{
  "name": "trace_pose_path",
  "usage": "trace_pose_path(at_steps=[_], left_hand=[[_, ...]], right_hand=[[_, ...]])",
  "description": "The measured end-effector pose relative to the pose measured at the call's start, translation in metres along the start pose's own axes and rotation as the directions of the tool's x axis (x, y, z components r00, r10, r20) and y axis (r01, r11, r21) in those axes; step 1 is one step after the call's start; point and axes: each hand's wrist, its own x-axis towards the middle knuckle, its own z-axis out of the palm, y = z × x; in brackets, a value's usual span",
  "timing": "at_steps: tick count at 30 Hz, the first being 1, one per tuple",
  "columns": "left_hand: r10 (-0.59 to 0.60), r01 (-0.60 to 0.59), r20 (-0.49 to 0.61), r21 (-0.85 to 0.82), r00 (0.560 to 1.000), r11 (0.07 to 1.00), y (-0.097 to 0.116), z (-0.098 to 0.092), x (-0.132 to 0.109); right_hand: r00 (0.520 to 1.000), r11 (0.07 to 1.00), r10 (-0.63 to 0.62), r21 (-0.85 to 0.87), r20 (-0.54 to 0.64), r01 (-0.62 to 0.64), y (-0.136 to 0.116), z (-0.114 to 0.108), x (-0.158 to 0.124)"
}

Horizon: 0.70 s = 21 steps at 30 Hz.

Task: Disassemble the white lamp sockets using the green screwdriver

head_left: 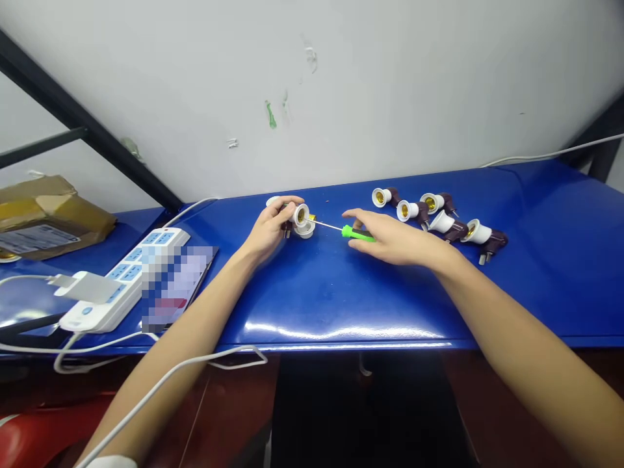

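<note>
Left hand [267, 229] curled around white plastic lamp socket [295, 214]; right hand [397, 239] closed on green-handled steel screwdriver [358, 233], shaft tip [310, 220] just beside socket's brass-lined mouth [301, 214].

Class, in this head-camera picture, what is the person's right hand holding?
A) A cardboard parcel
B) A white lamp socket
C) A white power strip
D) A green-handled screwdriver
D. The right hand grips a green-handled screwdriver, its metal shaft pointing toward the white lamp socket held in the left hand.
</note>
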Motion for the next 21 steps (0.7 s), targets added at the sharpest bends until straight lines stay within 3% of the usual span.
trace_pose_path(at_steps=[5, 10, 15, 21], left_hand=[[0.004, -0.004, -0.018, 0.004, 1.000, 1.000, -0.001, -0.001, 0.002], [0.011, -0.012, -0.099, -0.017, 0.995, 1.000, -0.001, -0.005, 0.008], [0.008, -0.009, -0.185, -0.005, 0.983, 1.000, -0.001, -0.008, 0.012], [0.011, -0.013, -0.185, -0.010, 0.983, 1.000, 0.001, -0.006, 0.011]], right_hand=[[0.999, 0.999, 0.026, 0.040, 0.026, -0.027, -0.002, -0.004, -0.001], [0.997, 0.994, 0.071, 0.087, -0.031, -0.068, -0.002, -0.021, -0.007], [0.985, 0.954, 0.171, 0.247, 0.017, -0.169, -0.004, -0.036, -0.013], [0.969, 0.956, 0.245, 0.160, 0.039, -0.248, 0.003, -0.034, -0.008]])
